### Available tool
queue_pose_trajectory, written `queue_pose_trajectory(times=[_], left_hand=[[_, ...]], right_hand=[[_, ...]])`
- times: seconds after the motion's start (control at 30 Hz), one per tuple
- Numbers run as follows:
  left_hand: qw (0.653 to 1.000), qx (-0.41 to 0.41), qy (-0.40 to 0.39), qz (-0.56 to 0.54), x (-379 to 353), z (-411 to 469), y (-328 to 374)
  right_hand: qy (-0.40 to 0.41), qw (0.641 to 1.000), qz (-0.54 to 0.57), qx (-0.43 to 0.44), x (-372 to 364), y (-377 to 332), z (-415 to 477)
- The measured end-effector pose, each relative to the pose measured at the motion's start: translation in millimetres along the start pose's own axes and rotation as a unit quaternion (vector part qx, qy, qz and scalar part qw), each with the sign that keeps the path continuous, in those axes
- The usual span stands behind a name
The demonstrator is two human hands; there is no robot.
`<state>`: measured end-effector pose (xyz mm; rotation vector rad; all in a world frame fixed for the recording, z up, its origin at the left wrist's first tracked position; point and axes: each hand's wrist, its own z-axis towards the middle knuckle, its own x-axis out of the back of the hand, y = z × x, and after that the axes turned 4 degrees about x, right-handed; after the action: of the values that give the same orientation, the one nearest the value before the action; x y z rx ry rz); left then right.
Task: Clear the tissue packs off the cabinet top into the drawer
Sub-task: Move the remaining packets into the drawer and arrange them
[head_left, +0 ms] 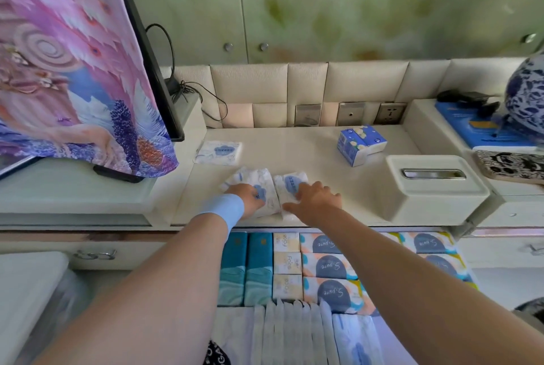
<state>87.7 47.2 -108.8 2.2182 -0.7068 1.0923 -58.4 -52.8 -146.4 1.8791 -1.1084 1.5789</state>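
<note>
On the cabinet top (318, 155) a flat pack (219, 153) lies furthest left. Near the front edge, our left hand (245, 198) curls its fingers over a crumpled pack (259, 182). Our right hand (316, 202) rests spread fingers on the neighbouring pack (290, 185). A blue pack (360, 141) sits further right, and the drawer (323, 270) is open below.

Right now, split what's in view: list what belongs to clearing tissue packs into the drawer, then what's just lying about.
Job: left hand, right hand, left soft pack, right soft pack, flat pack, blue boxed pack, cabinet top, open drawer.

Lying about: white tissue dispenser, draped screen, black phone, wall sockets, blue-and-white vase.
</note>
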Motion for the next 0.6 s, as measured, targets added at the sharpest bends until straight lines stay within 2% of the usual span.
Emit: queue_pose_trajectory(times=[0.1, 0.2, 0.27, 0.4, 0.47, 0.6], left_hand=[[0.999, 0.035, 0.028, -0.017, -2, 8, 6], [0.996, 0.053, 0.050, -0.044, -8, 14, 16], [0.990, 0.074, 0.073, -0.095, -10, 15, 22], [0.972, 0.119, 0.069, -0.193, -12, 17, 34], [0.964, 0.106, 0.069, -0.235, -13, 17, 42], [0.965, 0.062, 0.040, -0.252, -15, 5, 56]], right_hand=[[-0.003, 0.998, 0.033, -0.046, 2, 11, 10], [-0.026, 0.974, 0.205, -0.092, 8, 21, 16], [-0.063, 0.955, 0.268, -0.112, 11, 26, 15], [-0.065, 0.960, 0.260, -0.085, 5, 36, 8], [-0.061, 0.957, 0.276, -0.068, 5, 41, 3], [-0.057, 0.946, 0.307, -0.083, 9, 52, -15]])
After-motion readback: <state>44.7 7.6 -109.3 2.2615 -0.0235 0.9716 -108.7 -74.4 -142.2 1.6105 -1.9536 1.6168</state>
